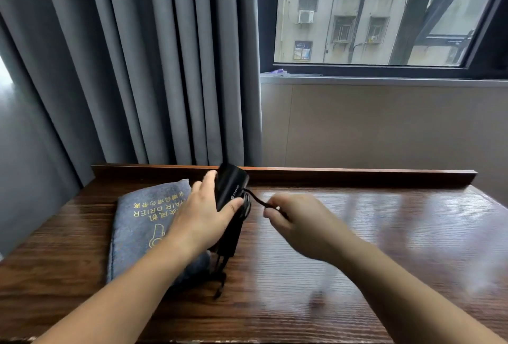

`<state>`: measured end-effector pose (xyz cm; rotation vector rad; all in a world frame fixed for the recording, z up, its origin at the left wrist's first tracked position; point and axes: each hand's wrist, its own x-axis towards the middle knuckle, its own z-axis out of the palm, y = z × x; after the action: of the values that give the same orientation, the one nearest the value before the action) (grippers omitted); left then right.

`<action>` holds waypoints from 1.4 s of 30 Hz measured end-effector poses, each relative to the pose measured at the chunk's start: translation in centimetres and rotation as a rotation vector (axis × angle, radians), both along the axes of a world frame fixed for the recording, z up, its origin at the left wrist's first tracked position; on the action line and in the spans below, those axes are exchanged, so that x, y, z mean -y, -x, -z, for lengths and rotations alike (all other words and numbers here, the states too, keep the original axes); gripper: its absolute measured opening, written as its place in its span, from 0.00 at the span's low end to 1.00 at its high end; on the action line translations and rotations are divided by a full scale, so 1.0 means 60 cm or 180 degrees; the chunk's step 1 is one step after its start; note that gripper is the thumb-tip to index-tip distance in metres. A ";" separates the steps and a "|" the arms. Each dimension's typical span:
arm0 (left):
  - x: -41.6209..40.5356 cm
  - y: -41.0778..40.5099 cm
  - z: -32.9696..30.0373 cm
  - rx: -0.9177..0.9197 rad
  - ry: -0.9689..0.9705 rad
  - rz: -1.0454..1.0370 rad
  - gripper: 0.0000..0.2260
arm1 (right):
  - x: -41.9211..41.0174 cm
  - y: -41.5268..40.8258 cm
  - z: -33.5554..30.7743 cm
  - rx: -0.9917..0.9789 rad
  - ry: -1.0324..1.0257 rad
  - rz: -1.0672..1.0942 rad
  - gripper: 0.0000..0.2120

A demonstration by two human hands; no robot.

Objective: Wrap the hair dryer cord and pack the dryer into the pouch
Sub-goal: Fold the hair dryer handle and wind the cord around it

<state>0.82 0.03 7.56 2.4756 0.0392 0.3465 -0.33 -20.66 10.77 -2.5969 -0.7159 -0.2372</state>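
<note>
Wrapping underway: several cord (254, 197) turns already around black dryer (230, 191), held upright near table's (384, 247) far edge. Left hand (204, 215) gripping dryer body; right hand (295, 218) pinching loose cord end. Pouch (143, 222) flat at left, not yet filled. Glossy wooden table, grey curtain (123, 68) and window (384, 13) behind.

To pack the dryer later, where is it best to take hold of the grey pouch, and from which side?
Probably at the near end of the grey pouch, coming from the person's side. It lies flat on the wooden table, and dark drawstrings hang at that end, which suggests the opening is there. The left hand holding the hair dryer covers its right edge, so the left edge is freer.
</note>
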 end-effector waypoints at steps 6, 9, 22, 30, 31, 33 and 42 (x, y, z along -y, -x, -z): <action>0.009 -0.009 -0.006 0.0589 0.1211 -0.0468 0.26 | -0.031 0.042 0.005 -0.0388 -0.0775 -0.0358 0.10; 0.013 -0.006 -0.007 0.0672 0.1835 -0.0569 0.22 | -0.039 0.051 0.027 -0.0389 -0.0793 -0.0623 0.10; 0.016 -0.005 -0.019 -0.0003 0.4797 0.0079 0.20 | -0.004 0.038 0.095 -0.1722 -0.1552 -0.0930 0.11; -0.006 0.023 -0.027 -0.1463 0.3980 0.0895 0.23 | 0.063 -0.031 0.114 -0.2166 -0.1797 -0.0323 0.05; -0.005 0.031 -0.026 -0.1512 0.3648 0.1011 0.22 | 0.069 -0.038 0.114 -0.2293 -0.1898 -0.0322 0.05; -0.004 0.041 -0.021 -0.1618 0.3006 0.1353 0.20 | 0.076 -0.047 0.112 -0.2556 -0.2127 -0.0351 0.09; 0.018 0.029 0.015 -0.1140 0.0939 0.1436 0.22 | 0.070 -0.065 0.124 -0.2979 -0.3236 0.0198 0.09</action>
<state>-0.93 -1.04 6.64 2.1442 -0.2942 -0.2770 3.55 -24.83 3.30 -1.4718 -0.0849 0.4676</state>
